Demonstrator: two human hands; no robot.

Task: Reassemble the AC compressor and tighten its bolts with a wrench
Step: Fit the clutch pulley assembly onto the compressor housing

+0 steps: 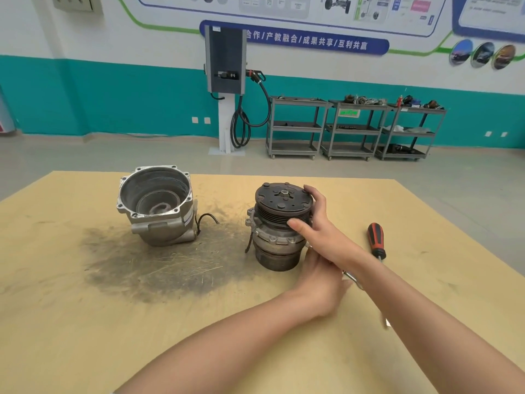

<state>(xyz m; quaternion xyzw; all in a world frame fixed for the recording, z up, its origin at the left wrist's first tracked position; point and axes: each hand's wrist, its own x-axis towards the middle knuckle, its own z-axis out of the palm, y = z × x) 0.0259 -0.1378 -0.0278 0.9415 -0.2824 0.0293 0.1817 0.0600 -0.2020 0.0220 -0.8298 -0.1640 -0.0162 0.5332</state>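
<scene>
On the counter (pixel 284 322), right of centre:
Right hand (pixel 309 220): curled round the grooved pulley atop the compressor core (pixel 277 234).
Left hand (pixel 321 277): low against the core's right side; grasp cannot be told.
Handling: likely heavy, rigid, greasy; best lifted by pulley and flange.
Housing (pixel 156 206): open-mouthed, well apart leftward.
Screwdriver (pixel 376 240): near right.

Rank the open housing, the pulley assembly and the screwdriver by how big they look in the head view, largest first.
1. Open aluminium housing, the widest and bulkiest.
2. Pulley assembly, close to it in height but narrower; the right hand covers part of it, so the gap is unsure.
3. Screwdriver, clearly smallest, though its shaft is partly hidden.
</scene>
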